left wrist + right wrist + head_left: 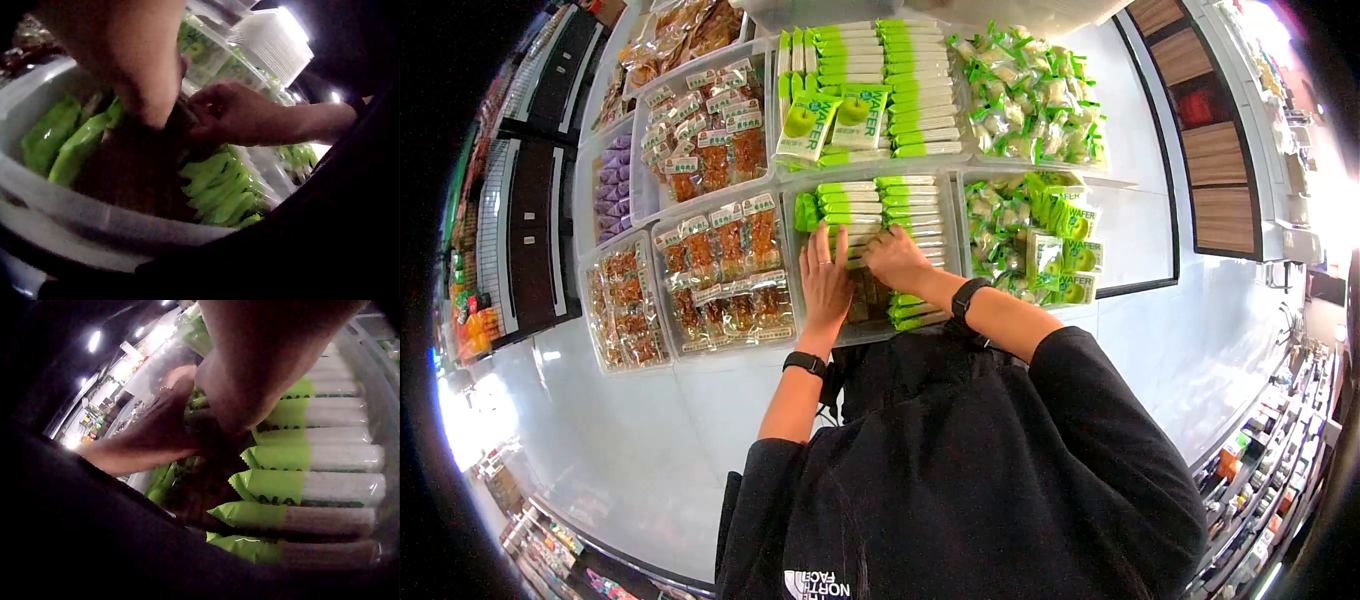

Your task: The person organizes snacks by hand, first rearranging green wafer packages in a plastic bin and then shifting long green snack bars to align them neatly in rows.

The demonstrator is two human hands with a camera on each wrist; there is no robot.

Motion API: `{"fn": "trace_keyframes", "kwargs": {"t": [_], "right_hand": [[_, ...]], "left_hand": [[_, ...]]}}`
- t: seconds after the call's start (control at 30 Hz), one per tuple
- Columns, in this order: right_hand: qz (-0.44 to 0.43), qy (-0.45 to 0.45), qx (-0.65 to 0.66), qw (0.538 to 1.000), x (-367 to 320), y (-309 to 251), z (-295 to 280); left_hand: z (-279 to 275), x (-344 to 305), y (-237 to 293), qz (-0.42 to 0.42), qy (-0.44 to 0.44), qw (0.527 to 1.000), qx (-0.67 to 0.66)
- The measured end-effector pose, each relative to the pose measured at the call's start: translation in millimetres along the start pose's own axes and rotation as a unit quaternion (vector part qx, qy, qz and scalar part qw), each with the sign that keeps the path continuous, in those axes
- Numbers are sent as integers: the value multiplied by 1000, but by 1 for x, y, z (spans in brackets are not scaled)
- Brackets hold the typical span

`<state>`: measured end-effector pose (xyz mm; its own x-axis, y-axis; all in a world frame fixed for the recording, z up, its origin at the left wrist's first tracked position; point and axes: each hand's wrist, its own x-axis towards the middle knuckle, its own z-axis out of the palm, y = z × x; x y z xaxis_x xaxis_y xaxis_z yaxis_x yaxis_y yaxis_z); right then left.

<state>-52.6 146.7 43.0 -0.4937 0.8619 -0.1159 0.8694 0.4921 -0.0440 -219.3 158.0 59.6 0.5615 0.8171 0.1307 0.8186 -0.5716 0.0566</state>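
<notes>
Both hands work inside a clear plastic bin (952, 215) holding two columns of green-and-white wafer packs (910, 217). At the near end of the left column, a wafer pack (856, 253) lies between the hands. My left hand (827, 282) holds its left end, fingers pointing away from me. Curled fingers of my right hand (899, 264) pinch near its right end. The left wrist view shows my right hand (234, 112) close beside my left hand (140, 69), above the bin's dark brown bottom (137, 169). Their fingertips are mostly hidden there.
A fuller bin of wafer packs (925, 75) stands beyond, with two packs lying across it. Bins of green-wrapped sweets (1030, 100) and mixed wafers (1065, 250) flank it on the right. Reddish-brown packaged snacks (725, 270) fill bins on the left.
</notes>
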Motion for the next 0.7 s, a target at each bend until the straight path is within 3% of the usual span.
{"fn": "trace_keyframes", "kwargs": {"t": [0.07, 0.13, 0.17, 0.23, 0.3, 0.4, 0.47, 0.7], "right_hand": [[-2, 43, 6, 999, -4, 0, -3], [-4, 41, 12, 999, -6, 0, -10], [-3, 39, 21, 999, -5, -1, -13], [2, 8, 23, 1000, -5, 0, -13], [4, -27, 26, 999, -7, -1, -9], [0, 5, 15, 1000, -6, 1, -6], [11, 12, 6, 1000, -5, 3, -12], [29, -8, 45, 999, -5, 2, -9]], "left_hand": [[3, 10, -5, 26, -3, 999, 40], [6, 19, -15, 110, 0, 990, 93], [8, 23, -18, 108, -1, 990, 95], [12, 29, -23, 134, -59, 984, 98], [15, 31, -21, 127, -46, 987, 81], [21, 28, -21, 126, -47, 988, 70], [49, 27, -24, 119, 31, 992, 34], [31, 28, -17, 108, 25, 992, 64]]}}
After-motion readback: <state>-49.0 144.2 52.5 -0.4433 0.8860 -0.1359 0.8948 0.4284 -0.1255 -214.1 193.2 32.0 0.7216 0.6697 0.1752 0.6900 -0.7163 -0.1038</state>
